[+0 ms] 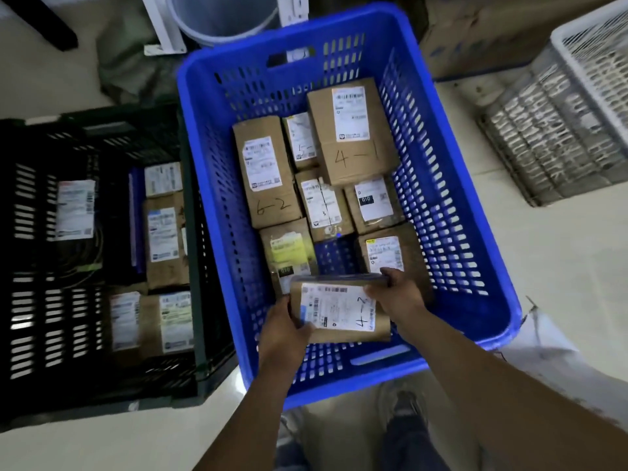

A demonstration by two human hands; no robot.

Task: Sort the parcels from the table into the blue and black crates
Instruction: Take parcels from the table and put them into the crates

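Both my hands hold a flat brown parcel [339, 309] with a white label marked "4-2", low inside the blue crate [452, 185] at its near end. My left hand [285, 329] grips the parcel's left end and my right hand [396, 290] grips its far right corner. Several labelled cardboard parcels lie on the blue crate's floor, among them one marked "4-1" [350, 130] and one marked "6-2" [266, 171]. The black crate [47, 266] stands to the left and holds several labelled parcels [164, 239].
A white lattice crate [571, 107] stands at the right on the pale floor. A cardboard box [503, 32] and a grey bucket [221, 18] sit behind the blue crate. My legs and a shoe [407, 413] show below the crate's near edge.
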